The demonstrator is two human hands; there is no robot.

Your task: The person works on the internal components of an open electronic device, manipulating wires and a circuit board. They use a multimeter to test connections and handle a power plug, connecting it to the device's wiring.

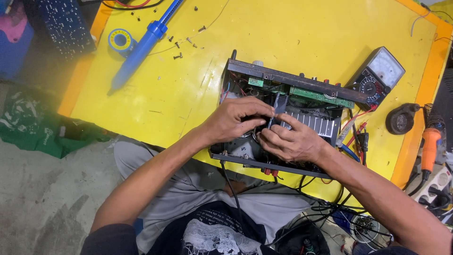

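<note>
Here, my left hand (233, 118) and right hand (288, 140) both pinched a small dark part (277, 109) inside the open amplifier chassis (245, 71) on the yellow counter (292, 33); the meter (380, 75) lay well right of that grip.

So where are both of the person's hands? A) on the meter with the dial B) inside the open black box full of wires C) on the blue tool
B: the left hand and right hand both reach into the open black box, far from the blue tool and the meter.
</note>
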